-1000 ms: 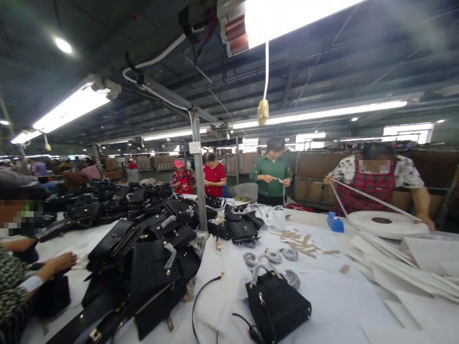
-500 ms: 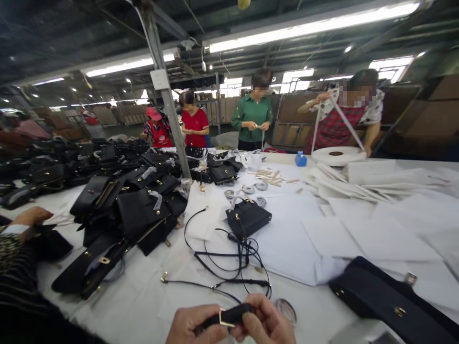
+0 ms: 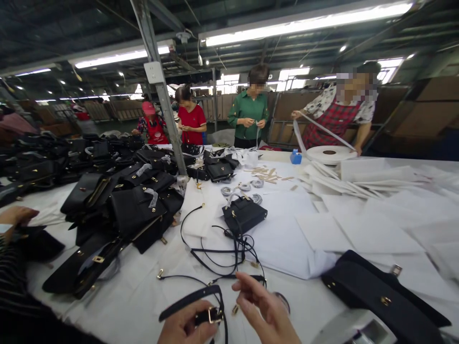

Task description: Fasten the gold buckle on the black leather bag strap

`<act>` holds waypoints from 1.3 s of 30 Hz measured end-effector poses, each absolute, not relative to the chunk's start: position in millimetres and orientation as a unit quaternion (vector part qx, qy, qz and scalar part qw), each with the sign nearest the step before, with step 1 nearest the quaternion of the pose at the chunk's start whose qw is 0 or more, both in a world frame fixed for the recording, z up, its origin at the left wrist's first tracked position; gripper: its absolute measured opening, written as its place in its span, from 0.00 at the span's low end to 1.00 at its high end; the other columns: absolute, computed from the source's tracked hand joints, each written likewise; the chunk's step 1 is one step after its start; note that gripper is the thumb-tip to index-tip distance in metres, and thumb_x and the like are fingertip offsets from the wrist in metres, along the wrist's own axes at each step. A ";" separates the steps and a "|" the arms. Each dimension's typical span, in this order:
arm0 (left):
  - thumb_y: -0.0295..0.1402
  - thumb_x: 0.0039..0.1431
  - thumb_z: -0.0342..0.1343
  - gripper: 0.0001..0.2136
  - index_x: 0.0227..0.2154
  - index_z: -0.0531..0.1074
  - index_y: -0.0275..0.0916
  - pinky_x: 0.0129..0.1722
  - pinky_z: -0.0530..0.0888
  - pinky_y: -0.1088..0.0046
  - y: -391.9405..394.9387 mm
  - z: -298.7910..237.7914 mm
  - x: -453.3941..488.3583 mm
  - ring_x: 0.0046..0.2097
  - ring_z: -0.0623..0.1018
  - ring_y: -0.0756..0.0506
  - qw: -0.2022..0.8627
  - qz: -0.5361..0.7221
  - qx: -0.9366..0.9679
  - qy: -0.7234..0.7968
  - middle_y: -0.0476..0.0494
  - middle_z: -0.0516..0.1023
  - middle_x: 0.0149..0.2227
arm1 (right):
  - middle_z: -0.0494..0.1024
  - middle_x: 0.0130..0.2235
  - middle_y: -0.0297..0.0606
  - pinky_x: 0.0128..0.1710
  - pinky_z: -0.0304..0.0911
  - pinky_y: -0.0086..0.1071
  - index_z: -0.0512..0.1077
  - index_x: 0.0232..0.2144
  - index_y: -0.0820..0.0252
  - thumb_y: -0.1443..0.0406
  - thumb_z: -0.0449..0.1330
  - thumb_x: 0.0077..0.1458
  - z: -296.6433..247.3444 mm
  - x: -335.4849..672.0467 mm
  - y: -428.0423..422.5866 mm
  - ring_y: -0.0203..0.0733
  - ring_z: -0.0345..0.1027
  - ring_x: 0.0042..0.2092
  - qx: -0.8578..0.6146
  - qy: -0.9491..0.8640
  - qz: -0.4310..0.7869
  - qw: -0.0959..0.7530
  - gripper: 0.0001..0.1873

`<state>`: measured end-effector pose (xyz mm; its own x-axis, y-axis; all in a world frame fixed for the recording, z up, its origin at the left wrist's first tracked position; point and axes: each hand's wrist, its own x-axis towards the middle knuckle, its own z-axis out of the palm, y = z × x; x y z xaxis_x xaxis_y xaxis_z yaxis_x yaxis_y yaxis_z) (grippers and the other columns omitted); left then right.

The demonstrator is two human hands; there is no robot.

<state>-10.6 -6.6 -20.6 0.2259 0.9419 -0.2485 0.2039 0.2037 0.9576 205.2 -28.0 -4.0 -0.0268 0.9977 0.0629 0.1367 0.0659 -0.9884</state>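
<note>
My left hand (image 3: pixel 188 325) grips a thin black strap (image 3: pixel 190 301) by its gold buckle (image 3: pixel 212 315), at the bottom middle of the head view. One end of the strap sticks out to the left above my fingers, and a narrow length hangs down on the right. Just right of it, my right hand (image 3: pixel 263 310) is raised with its fingers apart, holding nothing. Beyond my hands, more black straps (image 3: pixel 229 251) lie tangled on the white table covering. A small black handbag (image 3: pixel 244 215) stands behind them.
Black handbags (image 3: pixel 139 205) are heaped at left, beside a co-worker's hand (image 3: pixel 17 215). A metal post (image 3: pixel 167 105) rises behind. A black bag (image 3: pixel 380 296) lies at right, below white sheets (image 3: pixel 355 234). A roll of tape (image 3: pixel 281 302) sits near my right hand. Several people stand across the table.
My right hand has let go of the strap and moved away with its fingers spread. The strap's end now stands out loose above my left hand.
</note>
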 end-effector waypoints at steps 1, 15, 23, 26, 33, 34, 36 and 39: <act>0.41 0.43 0.67 0.12 0.30 0.80 0.41 0.25 0.66 0.75 -5.8 -22.7 -10.8 0.25 0.68 0.48 0.590 0.332 0.532 0.509 0.49 0.76 0.23 | 0.78 0.48 0.46 0.49 0.68 0.44 0.68 0.54 0.53 0.56 0.58 0.58 -6.9 202.2 -29.6 0.48 0.72 0.46 -0.507 -0.553 0.476 0.459 0.22; 0.46 0.44 0.66 0.18 0.33 0.75 0.38 0.28 0.67 0.73 -5.4 -46.3 -4.6 0.26 0.70 0.49 0.689 0.383 0.451 0.419 0.47 0.77 0.30 | 0.76 0.31 0.38 0.33 0.67 0.32 0.76 0.39 0.56 0.60 0.58 0.57 -18.0 180.3 -22.3 0.43 0.70 0.33 -0.473 -0.645 0.440 0.409 0.11; 0.36 0.44 0.66 0.28 0.51 0.70 0.42 0.18 0.49 0.77 -3.2 -38.8 -7.1 0.18 0.55 0.59 0.601 0.330 0.519 0.510 0.38 0.75 0.49 | 0.78 0.34 0.38 0.38 0.66 0.33 0.72 0.37 0.54 0.65 0.54 0.60 -35.3 190.1 -24.7 0.44 0.72 0.37 -0.486 -0.665 0.388 0.414 0.07; 0.41 0.47 0.65 0.27 0.51 0.70 0.41 0.17 0.47 0.77 0.6 -37.7 -7.2 0.17 0.56 0.60 0.618 0.376 0.491 0.485 0.41 0.76 0.43 | 0.78 0.34 0.37 0.38 0.67 0.33 0.72 0.38 0.53 0.64 0.53 0.61 -44.6 195.8 -26.2 0.44 0.73 0.37 -0.496 -0.667 0.384 0.403 0.07; 0.48 0.42 0.67 0.26 0.42 0.77 0.37 0.22 0.66 0.76 5.5 -33.6 -2.0 0.23 0.70 0.51 0.612 0.427 0.424 0.513 0.44 0.80 0.33 | 0.78 0.33 0.37 0.35 0.66 0.32 0.72 0.36 0.54 0.63 0.53 0.61 -48.5 203.6 -24.5 0.44 0.72 0.34 -0.508 -0.663 0.383 0.395 0.07; 0.49 0.41 0.67 0.26 0.42 0.77 0.37 0.24 0.68 0.75 5.8 -31.5 -1.5 0.25 0.72 0.49 0.606 0.428 0.425 0.518 0.43 0.81 0.34 | 0.78 0.32 0.37 0.35 0.66 0.33 0.72 0.36 0.54 0.64 0.53 0.61 -47.4 204.9 -23.8 0.44 0.72 0.34 -0.510 -0.661 0.384 0.393 0.07; 0.50 0.41 0.66 0.26 0.40 0.78 0.37 0.31 0.72 0.72 6.7 -27.5 -1.0 0.31 0.77 0.45 0.595 0.434 0.426 0.526 0.41 0.82 0.33 | 0.77 0.33 0.37 0.36 0.66 0.33 0.72 0.36 0.54 0.64 0.53 0.61 -45.1 208.3 -22.0 0.44 0.72 0.35 -0.518 -0.657 0.387 0.388 0.08; 0.51 0.42 0.64 0.22 0.33 0.81 0.36 0.39 0.74 0.71 9.8 -25.1 -1.7 0.36 0.79 0.41 0.569 0.444 0.423 0.548 0.41 0.83 0.28 | 0.77 0.34 0.38 0.38 0.65 0.35 0.73 0.35 0.55 0.64 0.53 0.60 -41.1 214.7 -19.3 0.45 0.72 0.37 -0.531 -0.645 0.393 0.384 0.08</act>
<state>-1.7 9.8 -25.1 0.0050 0.9691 -0.2465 -0.0416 0.2464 0.9683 214.7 -19.3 -41.1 -0.1404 0.9870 0.0784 0.3840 0.1272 -0.9145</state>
